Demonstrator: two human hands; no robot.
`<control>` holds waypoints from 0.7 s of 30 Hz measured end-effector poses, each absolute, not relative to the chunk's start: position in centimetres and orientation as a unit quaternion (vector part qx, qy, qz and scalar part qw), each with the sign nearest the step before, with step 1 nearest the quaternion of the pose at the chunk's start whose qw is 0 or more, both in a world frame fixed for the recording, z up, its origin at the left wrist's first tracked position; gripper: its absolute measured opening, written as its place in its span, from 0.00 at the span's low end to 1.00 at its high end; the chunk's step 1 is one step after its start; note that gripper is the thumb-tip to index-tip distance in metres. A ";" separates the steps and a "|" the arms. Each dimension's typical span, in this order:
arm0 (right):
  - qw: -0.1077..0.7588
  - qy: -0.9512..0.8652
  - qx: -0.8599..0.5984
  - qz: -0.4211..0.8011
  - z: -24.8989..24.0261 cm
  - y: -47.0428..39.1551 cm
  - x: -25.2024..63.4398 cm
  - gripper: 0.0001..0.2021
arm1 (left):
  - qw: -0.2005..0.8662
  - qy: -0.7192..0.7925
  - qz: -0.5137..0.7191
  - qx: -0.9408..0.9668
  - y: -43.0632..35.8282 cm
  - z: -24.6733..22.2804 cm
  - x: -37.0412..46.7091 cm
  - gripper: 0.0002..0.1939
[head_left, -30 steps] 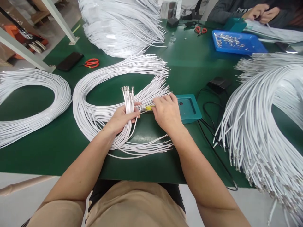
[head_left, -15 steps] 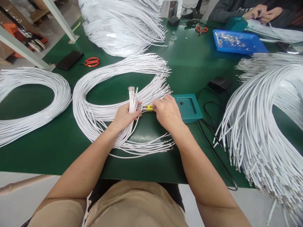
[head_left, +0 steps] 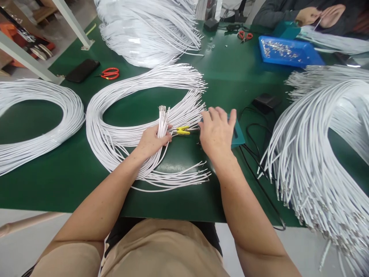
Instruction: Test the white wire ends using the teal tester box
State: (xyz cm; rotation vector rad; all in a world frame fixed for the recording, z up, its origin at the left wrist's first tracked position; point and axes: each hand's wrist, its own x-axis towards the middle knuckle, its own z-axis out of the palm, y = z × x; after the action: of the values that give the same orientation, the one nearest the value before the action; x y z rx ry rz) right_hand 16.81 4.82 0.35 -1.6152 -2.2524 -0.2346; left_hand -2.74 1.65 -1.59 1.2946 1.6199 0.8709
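Left hand (head_left: 153, 139) clutched white wires (head_left: 163, 122), probably to bunch their ends (head_left: 162, 108). Right hand (head_left: 216, 130) was splayed, yellow clip thing (head_left: 183, 130) at its 9 o'clock.

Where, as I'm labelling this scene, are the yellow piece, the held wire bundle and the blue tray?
Yellow piece (head_left: 182, 130), head view: its middle.
Held wire bundle (head_left: 163, 120), head view: below its tips.
Blue tray (head_left: 311, 55), head view: bare right part.

Fairly bright, even light; soft glare on the green table (head_left: 173, 207), white reflections on the far cable bundle (head_left: 138, 34), wide-angle stretching and softness towards the edges
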 end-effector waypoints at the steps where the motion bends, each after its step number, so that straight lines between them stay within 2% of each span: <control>1: 0.177 -0.782 -0.590 -0.093 0.2 4.9 17.1 0.15 | 0.434 0.649 0.349 0.518 1.6 -1.5 -2.8 0.23; 4: 0.171 -0.778 -0.596 -0.099 -0.2 5.2 17.5 0.16 | 0.451 0.642 0.362 0.503 1.4 -1.5 -3.1 0.24; 7: 0.223 -0.786 -0.568 -0.095 0.1 4.7 17.1 0.15 | 0.476 0.612 0.401 0.489 1.2 -1.7 -3.6 0.24; 9: 0.279 -0.816 -0.502 -0.061 0.6 3.7 16.1 0.13 | 0.499 0.578 0.439 0.473 1.0 -1.8 -3.8 0.24; 11: 0.308 -0.875 -0.374 0.002 1.0 2.2 14.6 0.12 | 0.534 0.540 0.462 0.458 0.7 -1.7 -3.9 0.25; 14: 0.271 -0.943 -0.188 0.043 1.1 0.0 12.4 0.13 | 0.564 0.507 0.484 0.436 0.4 -1.3 -3.8 0.23; 21: 0.153 -0.968 -0.195 0.037 0.1 -1.3 10.9 0.10 | 0.580 0.487 0.531 0.380 0.4 -1.1 -3.6 0.17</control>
State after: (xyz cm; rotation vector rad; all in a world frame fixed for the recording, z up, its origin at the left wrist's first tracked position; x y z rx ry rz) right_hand 10.87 -1.31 0.11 -0.5587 -2.7763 0.1072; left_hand -3.61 0.41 -1.14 0.8888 1.1394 1.2417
